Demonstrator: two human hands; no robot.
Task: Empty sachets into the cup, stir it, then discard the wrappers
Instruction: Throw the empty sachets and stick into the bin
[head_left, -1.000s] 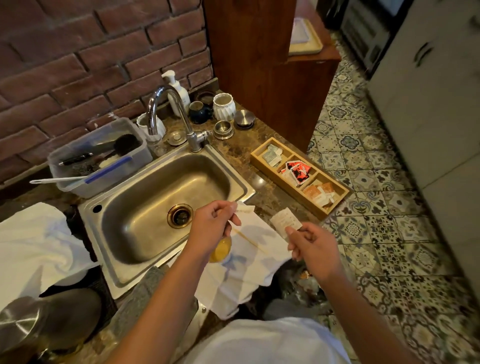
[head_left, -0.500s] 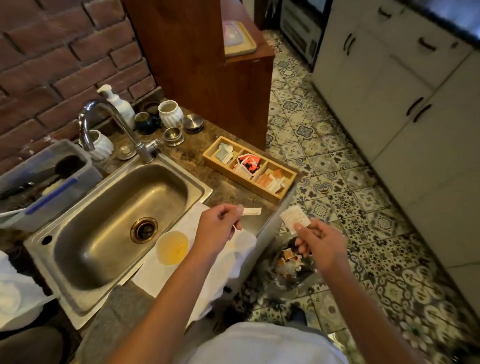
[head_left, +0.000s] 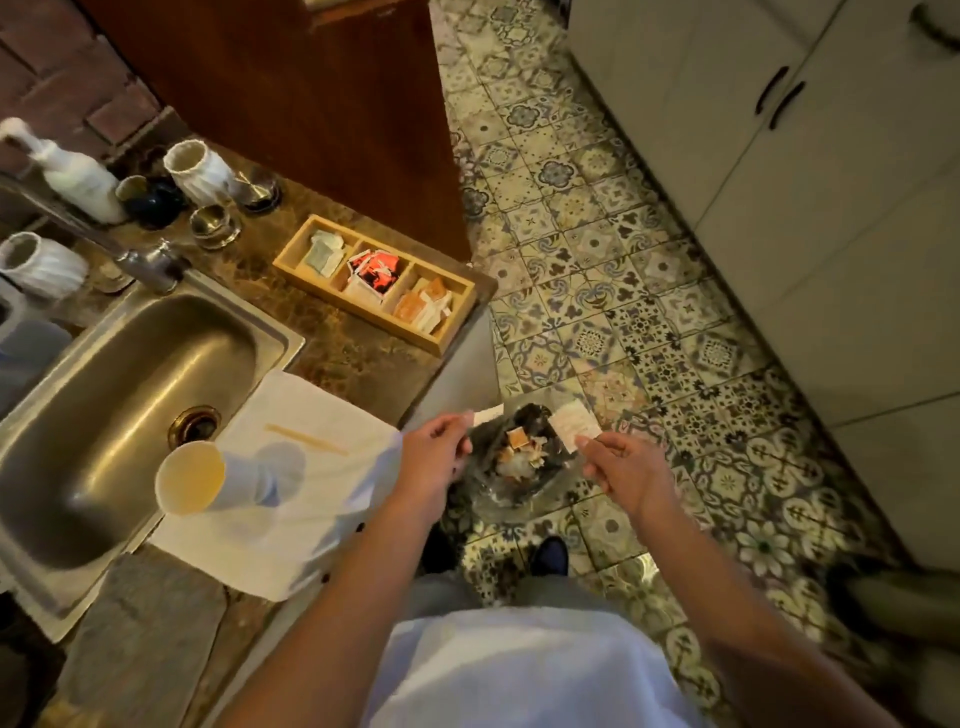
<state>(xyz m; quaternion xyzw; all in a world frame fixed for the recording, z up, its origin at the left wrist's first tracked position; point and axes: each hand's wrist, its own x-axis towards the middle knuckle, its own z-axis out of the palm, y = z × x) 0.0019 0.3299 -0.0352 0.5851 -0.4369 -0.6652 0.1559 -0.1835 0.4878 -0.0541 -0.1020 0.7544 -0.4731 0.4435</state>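
While the white paper cup (head_left: 193, 483) of yellowish drink stands on the counter, apparently stirred, each hand pinches a torn wrapper, left hand (head_left: 435, 457) and right hand (head_left: 626, 474), over the dark floor bin (head_left: 519, 457), undropped.

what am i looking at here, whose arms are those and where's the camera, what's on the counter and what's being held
No machine here: these are a person's two bare arms, filmed by a wide-angle camera worn on the head, looking down. On the counter, a paper cup of yellowish drink stands on a white cloth beside the steel sink, with a wooden stirrer lying on the cloth. Further back is a wooden tray of sachets in three compartments. The left hand pinches a small torn strip; the right hand pinches an emptied white wrapper. Both are above a bin bag on the floor that already holds scraps.
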